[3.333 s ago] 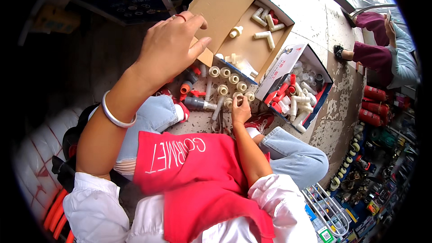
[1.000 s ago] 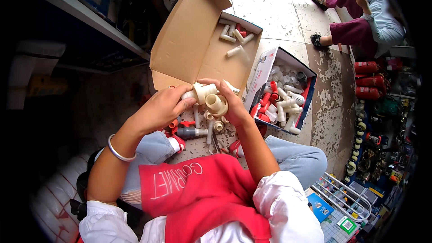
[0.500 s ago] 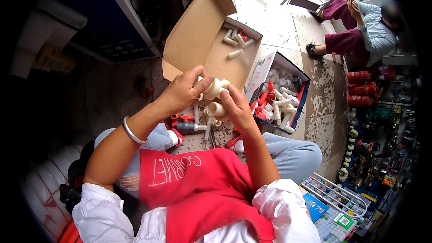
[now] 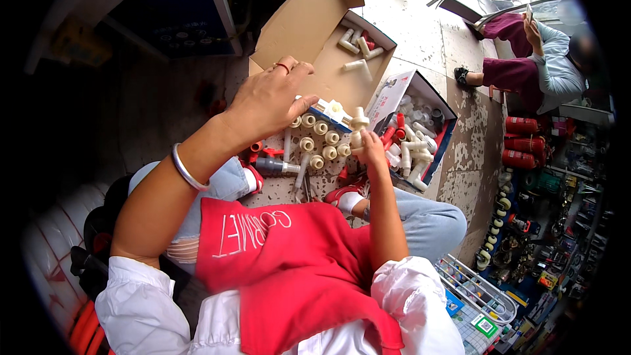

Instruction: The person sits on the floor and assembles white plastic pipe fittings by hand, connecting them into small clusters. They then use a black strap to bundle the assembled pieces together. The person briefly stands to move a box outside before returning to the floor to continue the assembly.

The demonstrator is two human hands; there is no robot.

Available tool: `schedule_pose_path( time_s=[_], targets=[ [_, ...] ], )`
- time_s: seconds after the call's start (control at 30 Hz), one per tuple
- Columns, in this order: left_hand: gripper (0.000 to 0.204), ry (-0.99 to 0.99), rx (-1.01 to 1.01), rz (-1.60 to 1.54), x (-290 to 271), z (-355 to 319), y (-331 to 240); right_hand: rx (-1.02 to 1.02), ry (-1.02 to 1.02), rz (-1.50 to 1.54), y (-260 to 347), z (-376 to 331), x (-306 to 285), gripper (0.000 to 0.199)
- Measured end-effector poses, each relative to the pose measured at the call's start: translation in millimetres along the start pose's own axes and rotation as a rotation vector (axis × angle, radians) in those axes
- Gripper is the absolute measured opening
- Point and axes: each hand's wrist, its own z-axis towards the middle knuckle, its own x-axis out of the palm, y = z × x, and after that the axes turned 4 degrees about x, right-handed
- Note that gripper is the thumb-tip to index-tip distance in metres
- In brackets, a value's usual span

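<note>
My right hand [image 4: 373,152] pinches a cream plastic pipe fitting [image 4: 359,118], held near the front edge of the open cardboard box [image 4: 305,23]. Its fingers partly cover the lower end. My left hand [image 4: 266,95] hovers over the box's near left corner, thumb apart from the fingers and nothing visible in it. Between the hands, another cream fitting [image 4: 335,108] rests on the box's near edge. Several ring-ended cream fittings [image 4: 320,127] are clustered just below, toward me.
White elbow pipes [image 4: 358,66] lie inside the cardboard box. To its right, a second box [image 4: 430,169] is full of white and red fittings. A grey pipe piece [image 4: 271,165] lies by my foot. At upper right sits another person [image 4: 552,52] near red fire extinguishers [image 4: 522,141].
My hands have separated: the left moved up and left, opening, while the right went right with a fitting. The clustered fittings between them now show. The whole view has shifted slightly.
</note>
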Motion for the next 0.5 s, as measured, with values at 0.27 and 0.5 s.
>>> schedule_pose_path(
  time_s=[0.27,0.5],
  targets=[
    [0.031,0.02,0.001,0.089,-1.8,5.3,3.6,0.056,-0.077,-1.102,-62.9,-4.6,52.4,0.05],
    [0.029,0.033,0.014,0.093,2.1,7.1,2.7,-0.151,-0.152,-1.165,-41.3,7.2,80.4,0.044]
  ],
)
